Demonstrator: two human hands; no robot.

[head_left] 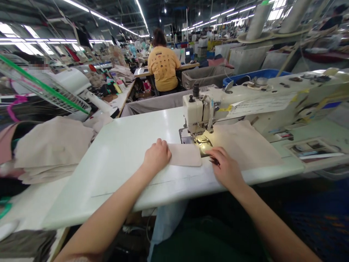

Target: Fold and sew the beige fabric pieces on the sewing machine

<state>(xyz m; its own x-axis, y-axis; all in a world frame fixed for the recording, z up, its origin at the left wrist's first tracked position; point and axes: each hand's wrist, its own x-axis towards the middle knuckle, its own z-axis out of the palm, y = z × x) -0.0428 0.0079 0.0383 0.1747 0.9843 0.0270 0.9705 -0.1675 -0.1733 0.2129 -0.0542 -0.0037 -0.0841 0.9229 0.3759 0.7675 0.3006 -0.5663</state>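
Note:
A pale pink fabric piece with rounded corners lies flat on the sewing table, just in front of the needle area. My left hand is closed on its left end, with the fingers curled. To the right of the piece, my right hand is closed around a small dark tool, mostly hidden in the palm. Its fingertips reach the lit metal plate of the sewing machine. Beyond that hand, a larger pale pink fabric sheet spreads under the machine arm.
Folded pale fabric is stacked at the left. A green-edged wire rack leans above it. At the right, a tray holds small parts. A person in a yellow shirt sits ahead, near a grey cloth bin and a blue tub.

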